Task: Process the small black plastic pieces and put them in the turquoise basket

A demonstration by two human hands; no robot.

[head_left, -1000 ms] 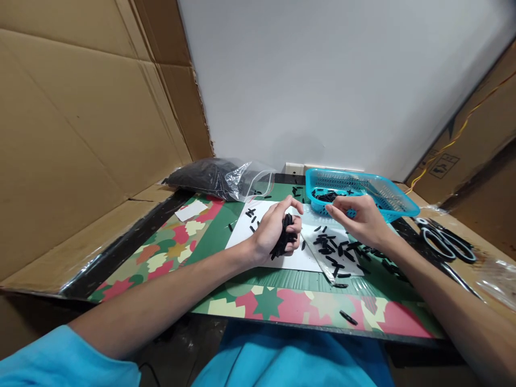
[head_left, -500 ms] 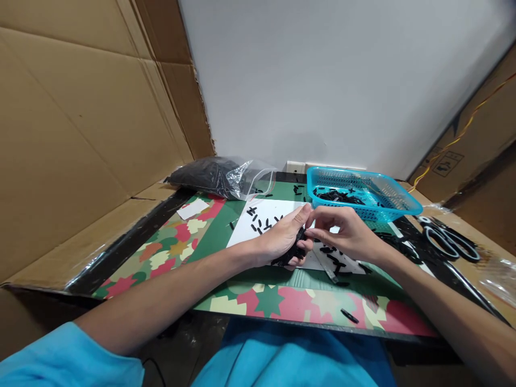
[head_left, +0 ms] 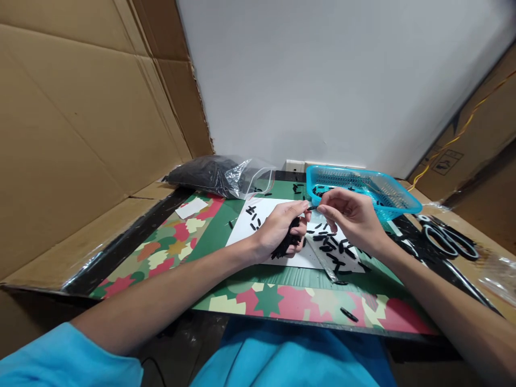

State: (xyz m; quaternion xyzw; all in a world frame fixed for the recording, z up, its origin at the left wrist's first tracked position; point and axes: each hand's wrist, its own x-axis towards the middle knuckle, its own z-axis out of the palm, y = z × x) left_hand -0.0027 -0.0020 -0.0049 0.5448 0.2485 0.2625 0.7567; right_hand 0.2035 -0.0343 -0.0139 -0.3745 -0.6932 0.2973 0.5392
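Note:
My left hand [head_left: 278,228] is closed around a bundle of small black sticks [head_left: 287,243] above a white sheet [head_left: 266,217]. My right hand [head_left: 355,220] pinches one black stick [head_left: 312,208] between thumb and forefinger, its tip touching my left thumb and forefinger. Several loose black sticks [head_left: 332,247] lie scattered on a clear plastic bag [head_left: 327,264] just under my right hand.
A blue plastic basket [head_left: 397,201] with more black sticks stands at the back right. A clear bag full of black pieces [head_left: 213,177] lies at the back left. Scissors [head_left: 447,239] rest on the right. Cardboard walls [head_left: 80,118] enclose the left side. A patterned mat [head_left: 169,247] covers the table.
My right hand dipped down to the bundle in my left hand, then rose again with one black stick pinched at my left fingertips. My left hand stayed in place on the bundle.

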